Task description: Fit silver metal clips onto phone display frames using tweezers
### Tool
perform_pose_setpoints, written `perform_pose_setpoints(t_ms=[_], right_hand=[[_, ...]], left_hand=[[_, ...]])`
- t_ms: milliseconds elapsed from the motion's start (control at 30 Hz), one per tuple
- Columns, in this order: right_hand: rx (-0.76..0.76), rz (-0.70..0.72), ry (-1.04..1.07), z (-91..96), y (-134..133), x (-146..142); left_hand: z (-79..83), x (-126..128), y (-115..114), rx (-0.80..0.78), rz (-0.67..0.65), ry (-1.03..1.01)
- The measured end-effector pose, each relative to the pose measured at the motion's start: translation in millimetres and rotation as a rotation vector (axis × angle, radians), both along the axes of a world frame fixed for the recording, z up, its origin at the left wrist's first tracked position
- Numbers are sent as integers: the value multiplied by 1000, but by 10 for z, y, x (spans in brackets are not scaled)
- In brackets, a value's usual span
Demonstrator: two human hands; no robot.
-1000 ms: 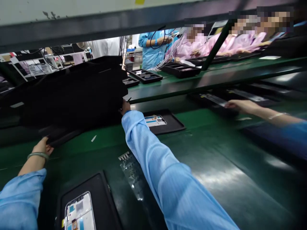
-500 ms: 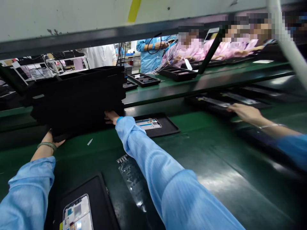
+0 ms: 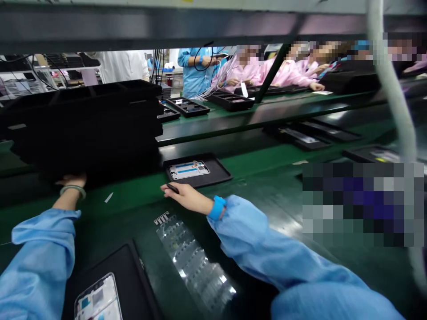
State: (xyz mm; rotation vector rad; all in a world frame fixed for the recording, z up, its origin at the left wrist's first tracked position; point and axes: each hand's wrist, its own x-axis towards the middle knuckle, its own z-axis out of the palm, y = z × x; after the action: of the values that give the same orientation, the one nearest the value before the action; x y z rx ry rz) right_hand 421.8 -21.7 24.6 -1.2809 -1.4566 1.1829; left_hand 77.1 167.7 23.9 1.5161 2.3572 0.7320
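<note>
My left hand (image 3: pixel 74 186), with a green bangle at its wrist, is at the lower front of a tall stack of black trays (image 3: pixel 90 129); its fingers are partly lost in the dark there. My right hand (image 3: pixel 190 197), wearing a blue wristband, is closed around a short dark stick-like piece (image 3: pixel 172 188) whose kind I cannot make out. Just beyond it lies a shallow black tray (image 3: pixel 220 173) with a phone frame (image 3: pixel 189 170) in it. A clear plastic strip (image 3: pixel 195 262) lies below my right hand on the green surface.
Another black tray (image 3: pixel 130 275) with a phone frame (image 3: pixel 98 298) is at the near left. A small white sliver (image 3: pixel 109 197) lies before the stack. More trays (image 3: pixel 300 135) stand at the right. A pale cable (image 3: pixel 395 93) hangs at right; a beam (image 3: pixel 200 26) crosses above. People in pink work behind.
My right hand has come away from the stack's right side and back toward me. The co-worker's hand at the right no longer shows. The view has shifted somewhat to the right.
</note>
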Motion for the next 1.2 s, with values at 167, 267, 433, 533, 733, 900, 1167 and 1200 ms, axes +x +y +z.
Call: perform_pose_setpoints(t_ms=[167,267,433,533,733,900,1167,1200], right_hand=[[86,-247,60,-223,-400,240],[100,-385,61,-394,-517,298],[105,-391,1,-473,-479,305],[94,-378,-33,-435,-418,310],[72,-395,37,-418,-346,367],[57,-388,57,-432,-335,379],[39,-364,92,-415,-336,365],[35,-366,97,-406,-337,361]], left_hand=[[-300,233,77,-81,-198,174],[-325,222,129,-104,-263,235],[-368,159,242,-103,-251,274],[-409,179,334,-81,-186,293],[-374,240,536,-77,-68,288],[-252,168,673,-94,-38,229],[-193,184,743,-71,80,177],[-202,185,742,-62,90,179]])
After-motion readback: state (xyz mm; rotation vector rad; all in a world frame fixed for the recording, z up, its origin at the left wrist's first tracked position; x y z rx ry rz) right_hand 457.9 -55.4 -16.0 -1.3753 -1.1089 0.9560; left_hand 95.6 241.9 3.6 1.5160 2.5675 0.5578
